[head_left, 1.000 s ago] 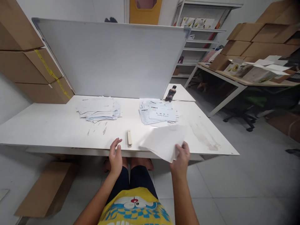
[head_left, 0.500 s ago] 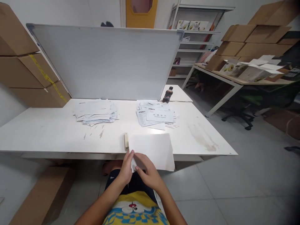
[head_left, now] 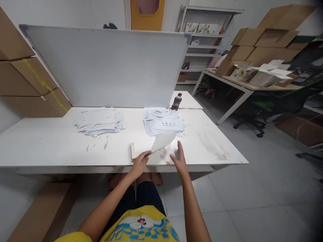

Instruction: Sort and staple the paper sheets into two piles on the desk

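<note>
My left hand (head_left: 140, 163) pinches the near left corner of a white sheet of paper (head_left: 163, 141), which is tilted and curved above the table. Apart from the sheet, on its right side, my right hand (head_left: 179, 159) has its thumb and fingers spread and holds nothing. Just left of the paper lies a cream-coloured stapler (head_left: 133, 152), close to my left fingers. Beyond the sheet is a spread pile of printed papers (head_left: 168, 124) with "PONY" headings. Another stack of papers (head_left: 98, 121) lies to the left, mostly blank side up.
A whiteboard (head_left: 108, 67) stands along the table's (head_left: 60, 148) back edge. A dark cola bottle (head_left: 176, 102) is behind the printed papers. Cardboard boxes (head_left: 32, 104) are piled at the left end. On the right stands a second table (head_left: 227, 80) loaded with boxes, with an office chair (head_left: 254, 124) near it.
The sheet has swung up from lying flat over the table edge. My right hand has let go and moved right and forward, while my left hand has moved forward, still gripping the paper.
</note>
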Tool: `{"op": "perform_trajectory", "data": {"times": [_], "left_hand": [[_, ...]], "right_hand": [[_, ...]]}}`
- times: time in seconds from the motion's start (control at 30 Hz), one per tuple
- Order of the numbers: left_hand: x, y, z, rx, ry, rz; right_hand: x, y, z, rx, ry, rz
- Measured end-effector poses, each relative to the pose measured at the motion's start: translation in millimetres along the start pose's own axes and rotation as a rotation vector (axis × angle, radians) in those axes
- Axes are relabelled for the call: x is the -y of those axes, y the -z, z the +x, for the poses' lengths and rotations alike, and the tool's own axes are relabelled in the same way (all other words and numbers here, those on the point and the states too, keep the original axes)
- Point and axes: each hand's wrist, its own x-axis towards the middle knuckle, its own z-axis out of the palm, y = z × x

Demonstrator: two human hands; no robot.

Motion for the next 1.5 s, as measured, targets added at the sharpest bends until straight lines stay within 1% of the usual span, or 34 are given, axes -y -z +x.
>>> {"op": "perform_trajectory", "data": {"times": [0.07, 0.13, 0.23, 0.3, 0.37, 0.43, 0.47, 0.5, 0.6, 0.7, 0.77, 0.83, 0.9, 0.97, 1.07, 1.17, 1.2, 1.27, 1.37, 1.4, 1.5], "left_hand": [[6.8, 1.8, 1.1, -0.008, -0.001, 0.043], [10.8, 4.6, -1.8, 0.015, -0.049, 0.126], [14.8, 8.5, -8.7, 0.036, -0.115, 0.228], [18.0, 9.2, -11.9, 0.038, -0.114, 0.246], [21.7, 7.9, -12.8, 0.023, -0.095, 0.193], [24.6, 5.3, -12.0, -0.013, -0.078, 0.122], [25.4, 3.8, -11.2, -0.032, -0.072, 0.113], [25.7, 2.3, -10.1, -0.048, -0.069, 0.131], [24.4, -0.9, -6.7, -0.087, -0.068, 0.255], [22.4, -1.9, -5.6, -0.116, -0.070, 0.286], [21.7, -2.2, -7.4, -0.099, -0.084, 0.278], [21.2, -3.2, -10.9, -0.070, -0.109, 0.314], [20.1, -4.0, -15.8, -0.042, -0.139, 0.416], [18.9, -2.7, -22.5, -0.023, -0.162, 0.557], [19.9, 8.6, -38.3, -0.010, -0.192, 0.702], [28.0, 32.2, -61.9, -0.031, -0.232, 0.702], [32.2, 41.2, -70.8, -0.031, -0.242, 0.682], [41.3, 58.1, -88.0, -0.049, -0.248, 0.637], [52.4, 74.7, -107.4, -0.160, -0.195, 0.577], [55.1, 77.2, -111.2, -0.193, -0.163, 0.553], [61.4, 77.4, -113.8, -0.221, -0.037, 0.422]], "right_hand": [[-12.6, 0.0, 7.5, 0.081, -0.063, 0.054], [-16.4, -1.4, 10.8, 0.075, -0.076, 0.079], [-14.3, -5.6, 9.9, -0.015, -0.075, 0.152], [-13.2, -8.5, 7.2, -0.084, -0.121, 0.228], [-14.0, -10.6, 4.3, -0.177, -0.165, 0.288], [-15.9, -11.3, 1.7, -0.277, -0.165, 0.322], [-17.0, -11.0, 0.6, -0.302, -0.161, 0.330], [-18.0, -10.4, -0.4, -0.300, -0.159, 0.330], [-19.8, -5.8, -3.6, -0.229, -0.144, 0.291], [-21.0, 1.6, -7.9, -0.180, -0.107, 0.261], [-22.4, 5.9, -11.5, -0.198, -0.103, 0.260], [-24.6, 7.6, -16.2, -0.223, -0.140, 0.246], [-26.8, 5.7, -22.5, -0.216, -0.195, 0.225], [-27.9, 1.1, -31.2, -0.209, -0.218, 0.232], [-26.7, -6.8, -49.4, -0.244, -0.229, 0.277], [-23.2, -11.1, -71.4, -0.258, -0.307, 0.297], [-21.7, -11.5, -78.5, -0.240, -0.335, 0.300], [-18.2, -11.6, -90.6, -0.166, -0.376, 0.303], [-13.1, -11.1, -101.1, -0.061, -0.398, 0.292], [-12.1, -11.1, -102.5, -0.042, -0.403, 0.281], [-12.6, -12.9, -102.3, 0.002, -0.441, 0.257]]}}
